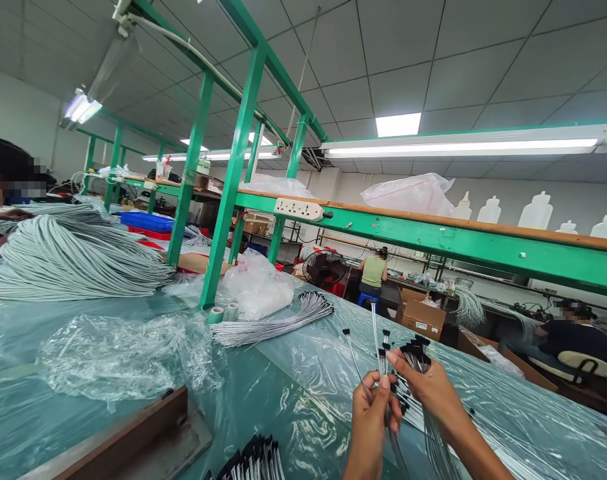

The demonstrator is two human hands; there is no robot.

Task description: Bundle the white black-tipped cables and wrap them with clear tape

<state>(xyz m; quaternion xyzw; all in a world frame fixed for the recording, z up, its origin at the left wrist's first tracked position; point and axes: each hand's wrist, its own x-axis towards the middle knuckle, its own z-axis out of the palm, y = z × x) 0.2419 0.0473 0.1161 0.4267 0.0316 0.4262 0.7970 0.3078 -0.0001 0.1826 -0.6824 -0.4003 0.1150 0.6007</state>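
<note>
Several thin grey cables (374, 327) with small black connectors stick up from my left hand (374, 407), whose fingers are closed round them. My right hand (428, 383) grips a thicker bunch of cables (436, 437); their black ends show above the fingers and the wires hang down past the wrist. Both hands are close together, the right thumb and fingertips beside the left hand's cables. More cables with black ends lie on the table behind and beneath the hands. At the bottom edge, another bundle of black-ended cables (256, 460) is partly cut off.
A tied cable bundle (273, 328) lies on the plastic-covered table (263, 380). Clear plastic bags (128, 353) and a rusty metal angle (133, 440) are to the left. A large cable heap (73, 260) sits beyond. A green frame (233, 167) rises from the table; other people sit farther off.
</note>
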